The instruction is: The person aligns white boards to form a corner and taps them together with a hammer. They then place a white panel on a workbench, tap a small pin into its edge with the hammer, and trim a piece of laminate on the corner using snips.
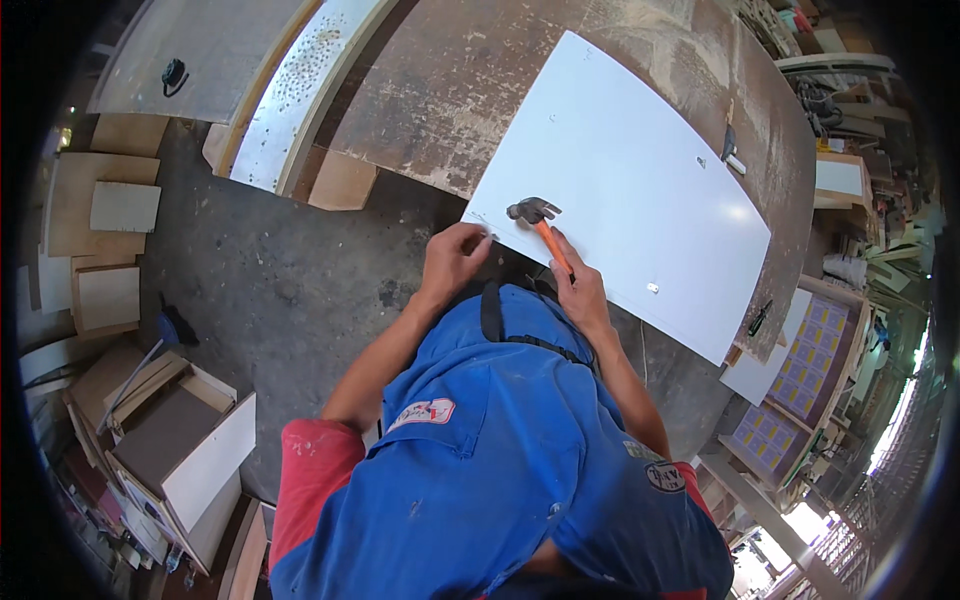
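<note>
A claw hammer with an orange handle and dark metal head is gripped in my right hand. Its head is over the near-left part of a white panel, close to the edge. At the panel's near-left corner, my left hand has thumb and fingers drawn together in a pinch. Something small and dark shows at those fingertips, too tiny to name. A few small dark slivers lie on the panel just beyond them. Small metal fittings dot the white surface.
The panel rests on a worn brown workbench, overhanging its near edge. A dark-handled tool and a green-black item lie on the bench to the right. A long white strip stands at left. Wooden boards lean farther left.
</note>
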{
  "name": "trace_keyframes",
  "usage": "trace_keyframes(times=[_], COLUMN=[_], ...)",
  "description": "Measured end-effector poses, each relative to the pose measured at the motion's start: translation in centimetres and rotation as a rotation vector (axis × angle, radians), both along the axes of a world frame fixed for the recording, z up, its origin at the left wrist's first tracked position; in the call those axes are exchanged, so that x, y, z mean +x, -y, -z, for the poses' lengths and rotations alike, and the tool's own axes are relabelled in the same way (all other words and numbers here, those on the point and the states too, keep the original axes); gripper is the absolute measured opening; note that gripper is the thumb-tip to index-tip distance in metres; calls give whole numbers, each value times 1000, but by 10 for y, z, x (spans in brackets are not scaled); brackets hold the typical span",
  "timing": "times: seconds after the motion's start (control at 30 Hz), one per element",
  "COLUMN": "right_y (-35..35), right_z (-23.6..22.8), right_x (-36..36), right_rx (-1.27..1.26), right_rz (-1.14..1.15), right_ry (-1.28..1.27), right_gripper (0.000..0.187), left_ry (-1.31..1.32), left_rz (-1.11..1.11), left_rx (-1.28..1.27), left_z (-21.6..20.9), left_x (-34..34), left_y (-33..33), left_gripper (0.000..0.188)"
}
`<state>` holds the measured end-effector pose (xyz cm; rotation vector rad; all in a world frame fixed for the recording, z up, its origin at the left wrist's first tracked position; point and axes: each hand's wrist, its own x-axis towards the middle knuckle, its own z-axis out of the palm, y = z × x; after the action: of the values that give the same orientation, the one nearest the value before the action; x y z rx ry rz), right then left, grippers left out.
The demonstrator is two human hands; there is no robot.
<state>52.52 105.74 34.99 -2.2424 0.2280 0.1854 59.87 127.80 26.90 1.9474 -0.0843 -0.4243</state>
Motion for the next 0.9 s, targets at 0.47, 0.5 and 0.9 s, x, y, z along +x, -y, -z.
trace_keyframes(times=[0.47, 0.5, 0.9], right_y=[-26, -28, -83], right_z=[11, 12, 53], right_x=[96, 119, 195], right_rx=[294, 556, 548], right_rz=[132, 112, -226], right_ry=[-226, -277, -304], right_gripper=[44, 50, 52], left_ry=[464, 479, 417], left_rz=[241, 260, 226], left_rx=[53, 64, -23], left_z=[-5, -5, -4], left_x=[17, 19, 14], left_y=[1, 1, 9], left_gripper=[6, 6, 9])
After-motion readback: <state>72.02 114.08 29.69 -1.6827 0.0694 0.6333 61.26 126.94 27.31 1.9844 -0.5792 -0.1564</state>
